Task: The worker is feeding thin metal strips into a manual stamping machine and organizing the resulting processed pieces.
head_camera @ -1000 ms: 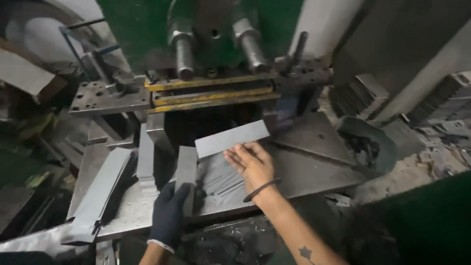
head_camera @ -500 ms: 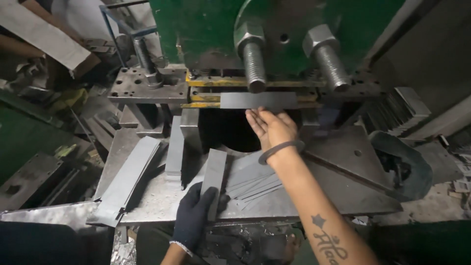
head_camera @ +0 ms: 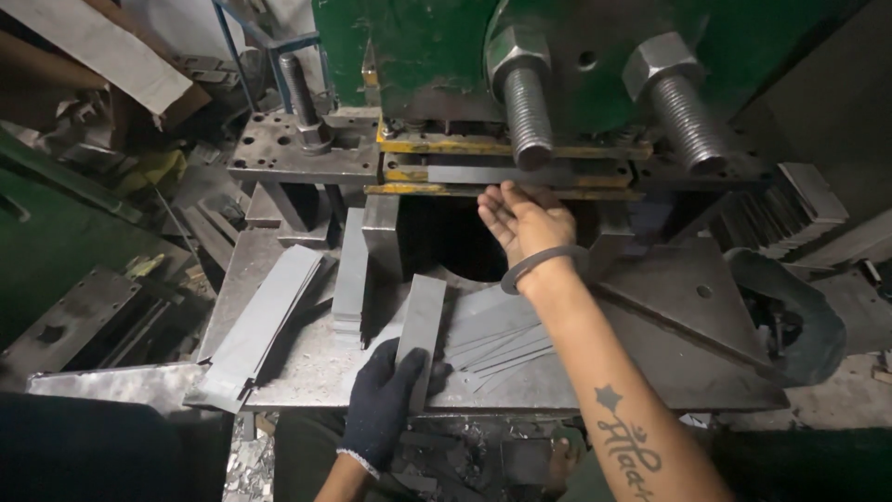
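Gripping metal strip (head_camera: 420, 325), left hand (head_camera: 386, 404); right hand (head_camera: 522, 223) open, fingertips hidden at press slot (head_camera: 506, 174)

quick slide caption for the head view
Bare right hand at the press die slot; gloved left hand on a metal strip.

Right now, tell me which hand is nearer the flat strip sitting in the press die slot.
Right. The bare right hand is raised just below the strip in the die slot, fingertips almost at it. The gloved left hand is low on the table, gripping a stack of grey strips.
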